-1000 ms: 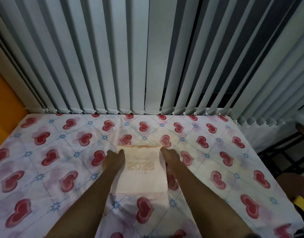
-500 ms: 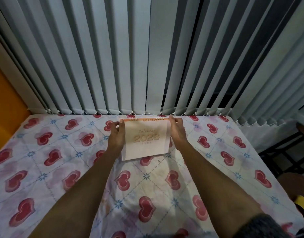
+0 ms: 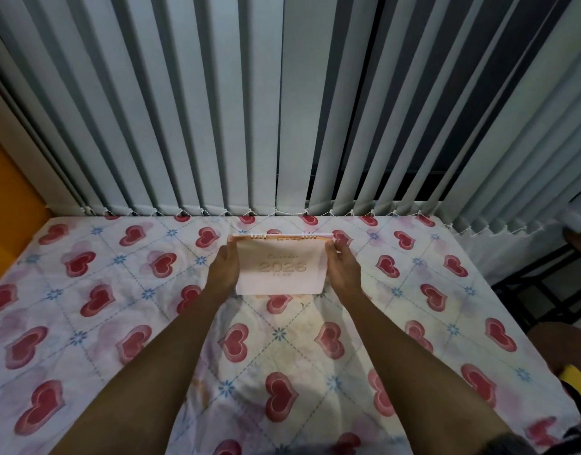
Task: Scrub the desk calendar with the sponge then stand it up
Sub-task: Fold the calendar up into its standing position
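Observation:
A pale pink desk calendar (image 3: 281, 267) with "2026" on its cover and a spiral binding along its top stands upright on the heart-patterned tablecloth (image 3: 118, 310), toward the far middle. My left hand (image 3: 223, 270) grips its left edge and my right hand (image 3: 343, 269) grips its right edge. Its lower edge rests on the cloth. No sponge shows in the head view.
Grey vertical blinds (image 3: 282, 110) hang right behind the table's far edge. An orange wall (image 3: 7, 198) lies at the left. At the right, past the table's edge, are a dark frame (image 3: 538, 290) and a yellow object (image 3: 578, 382).
The calendar lay flat near me a second ago. Both hands lifted it, carried it toward the blinds, and its lower edge is now down on the cloth with the cover facing me.

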{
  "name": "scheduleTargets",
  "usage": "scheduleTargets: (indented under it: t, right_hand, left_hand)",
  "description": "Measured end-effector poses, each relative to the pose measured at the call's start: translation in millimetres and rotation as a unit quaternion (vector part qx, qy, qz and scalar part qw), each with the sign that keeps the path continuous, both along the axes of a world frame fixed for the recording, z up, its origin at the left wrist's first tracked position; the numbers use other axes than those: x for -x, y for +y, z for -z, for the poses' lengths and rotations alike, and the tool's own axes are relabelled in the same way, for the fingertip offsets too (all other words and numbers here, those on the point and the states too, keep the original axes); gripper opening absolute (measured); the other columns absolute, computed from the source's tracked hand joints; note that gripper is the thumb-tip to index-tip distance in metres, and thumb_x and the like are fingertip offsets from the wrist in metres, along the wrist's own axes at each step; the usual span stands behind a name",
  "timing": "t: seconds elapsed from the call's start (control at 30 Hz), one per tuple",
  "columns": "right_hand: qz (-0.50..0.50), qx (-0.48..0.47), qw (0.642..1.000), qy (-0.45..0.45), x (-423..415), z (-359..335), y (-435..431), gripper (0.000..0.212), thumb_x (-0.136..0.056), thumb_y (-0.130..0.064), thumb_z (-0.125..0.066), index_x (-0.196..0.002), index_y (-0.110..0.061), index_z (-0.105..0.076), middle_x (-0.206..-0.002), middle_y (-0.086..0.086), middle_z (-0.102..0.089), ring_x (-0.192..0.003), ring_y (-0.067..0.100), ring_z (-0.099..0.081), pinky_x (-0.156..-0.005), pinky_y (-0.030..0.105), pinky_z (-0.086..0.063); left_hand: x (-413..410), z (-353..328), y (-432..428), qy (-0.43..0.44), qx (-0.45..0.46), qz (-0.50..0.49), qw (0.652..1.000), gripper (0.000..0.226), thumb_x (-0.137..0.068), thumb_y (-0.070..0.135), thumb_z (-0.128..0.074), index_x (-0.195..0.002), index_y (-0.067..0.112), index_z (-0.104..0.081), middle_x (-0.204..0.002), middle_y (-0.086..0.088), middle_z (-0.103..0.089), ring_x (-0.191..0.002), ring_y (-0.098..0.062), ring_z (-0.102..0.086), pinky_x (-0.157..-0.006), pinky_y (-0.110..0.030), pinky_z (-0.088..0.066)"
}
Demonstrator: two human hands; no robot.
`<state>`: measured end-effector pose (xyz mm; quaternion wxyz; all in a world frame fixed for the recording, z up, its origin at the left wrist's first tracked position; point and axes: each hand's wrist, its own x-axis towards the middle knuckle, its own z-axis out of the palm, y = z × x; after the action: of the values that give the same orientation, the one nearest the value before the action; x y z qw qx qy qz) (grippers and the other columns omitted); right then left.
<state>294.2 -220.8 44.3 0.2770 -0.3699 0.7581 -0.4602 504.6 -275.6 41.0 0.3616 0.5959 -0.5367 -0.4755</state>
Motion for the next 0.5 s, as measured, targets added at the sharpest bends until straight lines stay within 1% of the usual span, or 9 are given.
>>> scheduleTargets:
  t: [0.07, 0.1, 0.17, 0.23, 0.3, 0.33, 0.4, 0.43, 0.5]
  right_hand:
    - [0.006, -0.005, 1.0, -0.016, 3.6, -0.9, 0.5, 0.04, -0.098, -0.043, -0.04, -0.122, -0.014, -0.052, -0.118, 0.011, -0.063, -0.094, 0.025, -0.058, -0.079, 0.036, -0.049]
    - [0.005, -0.007, 1.0, -0.022, 5.1, -1.3, 0.7, 0.04, -0.098, -0.043, -0.04, -0.123, -0.014, -0.051, -0.119, 0.012, -0.063, -0.095, 0.026, -0.058, -0.079, 0.035, -0.048]
    - [-0.006, -0.003, 1.0, -0.024, 6.9, -3.4, 0.3, 0.039, -0.098, -0.041, -0.041, -0.125, -0.015, -0.051, -0.123, 0.011, -0.061, -0.105, 0.029, -0.058, -0.089, 0.041, -0.05]
    - [-0.028, 0.007, 0.999, -0.022, 6.4, -5.8, -0.4, 0.038, -0.099, -0.04, -0.041, -0.127, -0.017, -0.051, -0.126, 0.008, -0.058, -0.11, 0.028, -0.057, -0.09, 0.038, -0.05]
    - [-0.039, 0.011, 0.999, -0.022, 6.2, -6.5, -1.6, 0.037, -0.099, -0.039, -0.041, -0.128, -0.017, -0.05, -0.127, 0.006, -0.057, -0.108, 0.025, -0.057, -0.085, 0.031, -0.049]
    - [-0.044, 0.014, 0.999, -0.018, 6.4, -6.5, -1.5, 0.036, -0.099, -0.038, -0.041, -0.127, -0.018, -0.049, -0.125, 0.005, -0.058, -0.101, 0.02, -0.058, -0.078, 0.024, -0.05]
    - [-0.058, 0.019, 0.998, -0.009, 6.5, -6.4, -0.6, 0.032, -0.1, -0.036, -0.041, -0.127, -0.021, -0.048, -0.117, 0.002, -0.06, -0.085, 0.008, -0.058, -0.061, 0.012, -0.042]
    - [-0.066, 0.022, 0.998, -0.011, 6.2, -6.6, -0.4, 0.031, -0.1, -0.035, -0.041, -0.127, -0.021, -0.049, -0.115, 0.002, -0.06, -0.083, 0.007, -0.057, -0.06, 0.012, -0.041]
    - [-0.07, 0.02, 0.997, -0.021, 5.5, -7.7, -1.3, 0.033, -0.1, -0.035, -0.041, -0.128, -0.02, -0.051, -0.12, 0.005, -0.061, -0.094, 0.017, -0.057, -0.072, 0.022, -0.044]
  left_hand:
    - [1.4, -4.0, -4.8, -0.006, -0.018, -0.013, 1.0, 0.069, -0.095, 0.057, -0.014, -0.127, 0.008, -0.051, -0.125, -0.02, -0.06, -0.114, -0.036, -0.056, -0.103, -0.049, -0.043]
    - [2.5, -5.6, -6.0, 0.0, -0.027, -0.027, 0.999, 0.068, -0.095, 0.057, -0.017, -0.128, 0.008, -0.05, -0.125, -0.019, -0.06, -0.113, -0.036, -0.057, -0.103, -0.048, -0.044]
    - [5.2, -7.1, -7.2, 0.009, -0.038, -0.049, 0.998, 0.068, -0.094, 0.059, -0.02, -0.129, 0.008, -0.048, -0.123, -0.017, -0.06, -0.112, -0.036, -0.057, -0.097, -0.042, -0.046]
    - [5.6, -6.6, -5.9, 0.003, -0.038, -0.048, 0.998, 0.068, -0.093, 0.061, -0.02, -0.128, 0.012, -0.051, -0.121, -0.014, -0.062, -0.109, -0.034, -0.058, -0.09, -0.04, -0.045]
    - [3.9, -4.7, -5.4, 0.021, -0.041, -0.038, 0.998, 0.069, -0.092, 0.064, -0.021, -0.127, 0.014, -0.053, -0.119, -0.013, -0.063, -0.108, -0.033, -0.059, -0.09, -0.04, -0.046]
    - [2.8, -3.4, -5.5, 0.035, -0.041, -0.029, 0.998, 0.07, -0.091, 0.065, -0.021, -0.128, 0.014, -0.053, -0.119, -0.014, -0.063, -0.108, -0.034, -0.059, -0.094, -0.043, -0.048]
    - [1.4, -2.4, -5.3, 0.05, -0.037, -0.009, 0.998, 0.073, -0.088, 0.067, -0.022, -0.128, 0.013, -0.052, -0.12, -0.016, -0.063, -0.109, -0.036, -0.059, -0.1, -0.051, -0.047]
    - [0.5, -1.5, -5.3, 0.051, -0.036, -0.003, 0.998, 0.074, -0.087, 0.068, -0.022, -0.128, 0.013, -0.051, -0.12, -0.017, -0.062, -0.11, -0.036, -0.059, -0.1, -0.054, -0.046]
    - [0.1, -0.7, -6.4, 0.062, -0.044, -0.002, 0.997, 0.073, -0.087, 0.067, -0.023, -0.129, 0.014, -0.049, -0.121, -0.016, -0.061, -0.11, -0.036, -0.058, -0.101, -0.055, -0.046]
